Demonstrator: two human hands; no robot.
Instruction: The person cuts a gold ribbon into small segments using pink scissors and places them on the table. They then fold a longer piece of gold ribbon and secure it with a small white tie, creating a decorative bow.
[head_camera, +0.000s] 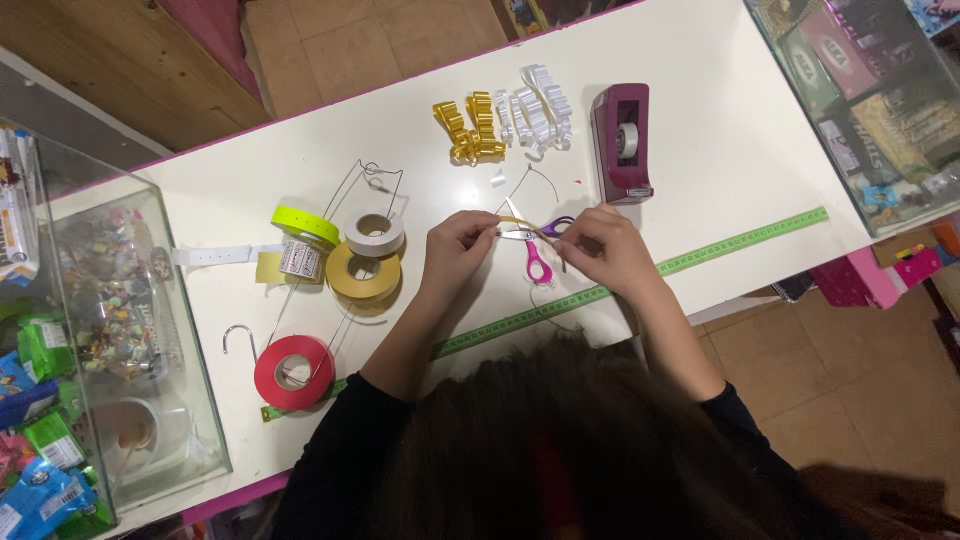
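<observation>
My left hand (455, 245) and my right hand (605, 245) pinch the two ends of a short strip of gold ribbon (520, 224) stretched between them over the white table (700, 190). Under the strip lie scissors (535, 255) with pink and purple handles, blades pointing away from me. Beyond my hands sit gold ribbon curls (468, 128) and white ribbon curls (535, 110). A maroon tape dispenser (620, 142) stands just beyond my right hand.
Ribbon rolls lie left of my hands: gold (364, 275), white (375, 233), neon yellow (305, 225), red (294, 372). Thin wire pieces (375, 180) lie nearby. A green measuring tape (740, 240) runs along the near edge. Glass cases with packets stand left (100, 330) and right (870, 90).
</observation>
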